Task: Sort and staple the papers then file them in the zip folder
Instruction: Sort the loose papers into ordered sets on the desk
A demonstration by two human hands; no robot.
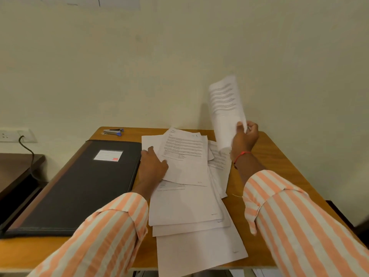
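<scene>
A plain cream wall backs a small wooden desk [265,154] where a person in an orange-striped shirt sorts printed pages. A loose, fanned pile of papers [185,204] covers the middle of the desk. Taking that pile as the landmark: the closed black zip folder [79,182] lies flat just to its left, its edge touching the sheets, and the stapler [113,131] sits beyond the folder, at the far corner, well apart from the pile. The left hand [152,166] rests flat on the pile's upper left, fingers spread and pressing the sheets down. The right hand [244,136], above the pile's far right corner, pinches the lower edge of a raised sheet [226,108], which stands nearly upright and is blurred.

The risks look plain enough. The pile's nearest sheet overhangs the front edge of the desk and could slide off if the stack is nudged. Held by one edge, the raised sheet may bend or slip. With pages lying askew, one could end up in the wrong set before stapling. The stapler sits a reach away, across the folder.
</scene>
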